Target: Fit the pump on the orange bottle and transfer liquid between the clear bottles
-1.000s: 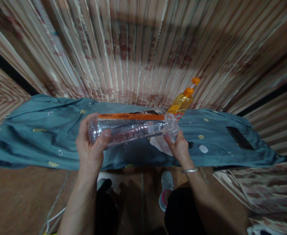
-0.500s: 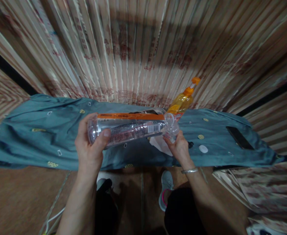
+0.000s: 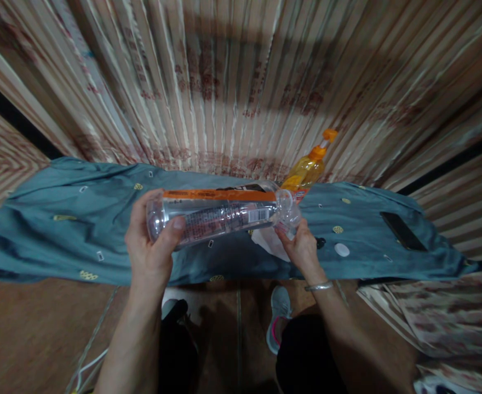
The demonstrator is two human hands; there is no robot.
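The left hand (image 3: 149,246) hugs the plastic bottle (image 3: 228,216), the right hand (image 3: 303,246) pinches it: lifted, not set down, between the blue cloth's (image 3: 113,235) edges.

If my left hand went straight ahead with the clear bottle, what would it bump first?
Probably the curtain: your left hand, gripping the clear bottle, points toward it across the blue cloth. Depth is unclear, though.

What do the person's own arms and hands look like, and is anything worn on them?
The left hand and right hand are both without gloves. No sleeve shows on the left forearm or right forearm. A narrow, silver-coloured bangle circles the right wrist; its finer markings are too blurred to tell.
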